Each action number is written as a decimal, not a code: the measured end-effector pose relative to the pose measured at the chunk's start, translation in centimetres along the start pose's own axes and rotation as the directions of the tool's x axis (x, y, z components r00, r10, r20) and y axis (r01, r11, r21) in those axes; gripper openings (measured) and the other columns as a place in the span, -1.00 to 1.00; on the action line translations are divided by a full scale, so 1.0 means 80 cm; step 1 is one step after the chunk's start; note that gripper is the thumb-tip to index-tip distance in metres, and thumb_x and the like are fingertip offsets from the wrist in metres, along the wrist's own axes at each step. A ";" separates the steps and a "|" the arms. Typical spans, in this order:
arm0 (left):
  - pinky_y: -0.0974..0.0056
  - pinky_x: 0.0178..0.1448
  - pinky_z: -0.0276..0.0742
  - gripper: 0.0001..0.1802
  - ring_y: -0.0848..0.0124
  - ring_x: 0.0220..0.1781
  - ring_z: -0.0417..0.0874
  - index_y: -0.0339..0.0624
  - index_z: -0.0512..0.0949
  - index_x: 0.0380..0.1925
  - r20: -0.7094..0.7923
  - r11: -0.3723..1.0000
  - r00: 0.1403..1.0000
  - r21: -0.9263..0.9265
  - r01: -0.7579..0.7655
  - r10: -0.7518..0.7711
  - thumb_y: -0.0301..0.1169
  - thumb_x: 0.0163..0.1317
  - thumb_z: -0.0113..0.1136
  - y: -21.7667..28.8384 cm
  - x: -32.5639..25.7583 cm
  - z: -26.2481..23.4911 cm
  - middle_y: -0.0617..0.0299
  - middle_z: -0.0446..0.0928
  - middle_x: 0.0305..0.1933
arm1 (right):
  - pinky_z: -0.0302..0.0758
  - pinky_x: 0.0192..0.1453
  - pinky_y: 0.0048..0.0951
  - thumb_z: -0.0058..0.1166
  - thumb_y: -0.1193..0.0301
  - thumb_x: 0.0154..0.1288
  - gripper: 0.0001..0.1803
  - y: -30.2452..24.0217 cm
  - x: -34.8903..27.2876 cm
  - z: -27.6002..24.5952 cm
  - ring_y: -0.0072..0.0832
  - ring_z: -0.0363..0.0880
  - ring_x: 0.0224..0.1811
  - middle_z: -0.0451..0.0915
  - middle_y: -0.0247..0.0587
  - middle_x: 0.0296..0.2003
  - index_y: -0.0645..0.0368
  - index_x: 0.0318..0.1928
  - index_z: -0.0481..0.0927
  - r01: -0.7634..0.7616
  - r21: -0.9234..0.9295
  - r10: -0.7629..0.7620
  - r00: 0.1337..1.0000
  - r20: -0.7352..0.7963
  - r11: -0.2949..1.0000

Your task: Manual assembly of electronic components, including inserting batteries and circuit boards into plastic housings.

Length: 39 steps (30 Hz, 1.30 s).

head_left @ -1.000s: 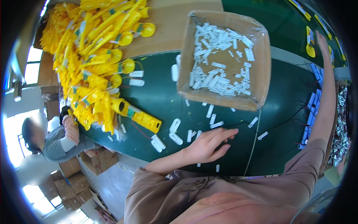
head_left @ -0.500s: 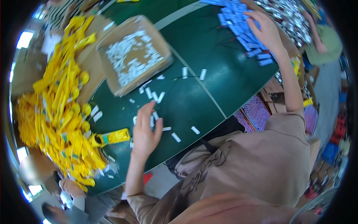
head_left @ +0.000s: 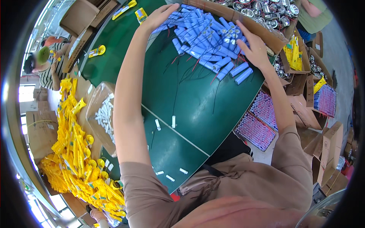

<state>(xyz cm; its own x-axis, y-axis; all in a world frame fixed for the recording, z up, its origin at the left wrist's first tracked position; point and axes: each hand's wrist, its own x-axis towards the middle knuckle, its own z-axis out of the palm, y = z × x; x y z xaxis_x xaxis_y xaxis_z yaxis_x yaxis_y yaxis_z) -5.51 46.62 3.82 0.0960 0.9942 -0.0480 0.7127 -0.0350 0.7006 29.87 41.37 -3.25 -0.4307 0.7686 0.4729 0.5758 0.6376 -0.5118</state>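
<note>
A heap of blue cylindrical battery cells point(head_left: 203, 34) with thin red and black wires lies on the far part of the green table. My left hand point(head_left: 161, 17) reaches out to the heap's far left end, fingers stretched, holding nothing that I can see. At the right side of the heap is my right hand point(head_left: 253, 47), with its fingers spread against the outer cells and its thumb apart. Between them the cells lie in a loose, mixed pile, several showing their round ends. Wires trail from the near cells across the green table top point(head_left: 182, 98).
Small white pieces point(head_left: 173, 121) are scattered nearer me. My left arm partly hides a carton point(head_left: 100, 95) of white pieces. Yellow plastic parts point(head_left: 76, 144) are heaped at left. A carton holds silvery reflector cups point(head_left: 266, 13) beyond the cells. Boxes stand right; a person in stripes is far left.
My left hand has gone from the white pieces to the far left of the blue cells. My right hand now rests lower at the heap's right side. The view has shifted.
</note>
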 end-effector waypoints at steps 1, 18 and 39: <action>0.23 0.39 0.06 -0.22 0.16 0.36 0.24 -0.05 0.25 0.28 0.027 1.000 0.999 -0.006 -0.019 0.019 0.20 0.19 -0.07 0.021 0.021 0.020 0.05 0.21 0.35 | 0.38 0.08 -0.24 -0.01 0.07 0.22 -0.36 0.008 -0.003 -0.006 -0.16 0.52 -0.04 0.50 -0.09 0.04 -0.06 0.29 0.26 0.055 -0.054 -0.056 0.998 -0.018 0.997; -0.09 0.38 0.05 -0.25 -0.18 0.34 0.12 0.18 0.40 0.16 0.091 0.928 0.987 0.340 -0.153 0.129 0.21 -0.05 0.18 0.001 -0.088 0.080 -0.25 0.25 0.23 | 0.35 0.06 -0.15 0.00 -0.01 0.16 -0.41 -0.107 -0.020 0.062 -0.22 0.45 -0.06 0.50 -0.29 -0.03 -0.29 0.24 0.32 0.311 0.048 -0.314 0.940 0.135 0.949; 0.03 0.34 0.18 -0.41 -0.12 0.29 0.23 -0.17 0.37 0.12 0.128 0.943 0.980 0.278 -0.182 0.151 -0.05 0.18 0.07 0.032 0.087 0.108 -0.14 0.18 0.31 | 0.23 0.28 -0.24 -0.13 0.12 0.34 -0.52 0.004 0.072 0.085 -0.17 0.32 0.20 0.36 -0.05 0.16 -0.02 0.21 0.38 0.110 -0.221 -0.142 0.980 -0.136 0.969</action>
<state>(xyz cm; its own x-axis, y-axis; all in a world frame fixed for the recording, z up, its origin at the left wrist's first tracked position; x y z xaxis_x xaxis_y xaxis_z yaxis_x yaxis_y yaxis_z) 3.00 52.60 -0.83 0.2911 0.9561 -0.0324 0.8481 -0.2422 0.4713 22.85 46.38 -5.60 -0.4102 0.6558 0.6338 0.6639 0.6912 -0.2855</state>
